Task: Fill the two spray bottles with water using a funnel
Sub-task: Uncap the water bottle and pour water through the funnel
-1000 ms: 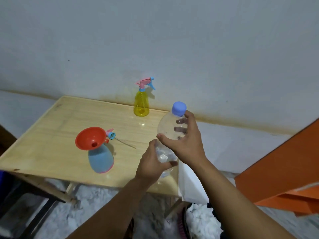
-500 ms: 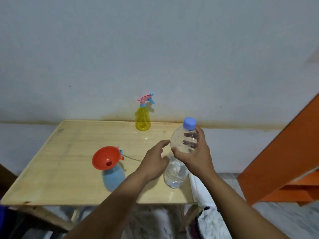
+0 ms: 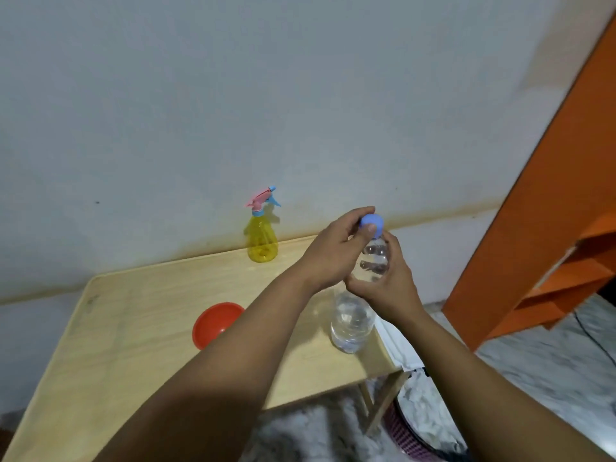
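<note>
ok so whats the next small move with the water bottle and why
Probably twist the blue cap off. The left hand pinches it while the right hand grips the clear water bottle standing on the wooden table. The cap is still on, so nothing can pour into the red funnel yet.

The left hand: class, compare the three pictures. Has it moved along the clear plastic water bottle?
Yes. The left hand has climbed from the lower body of the clear plastic water bottle to its blue cap, which it now pinches.
</note>
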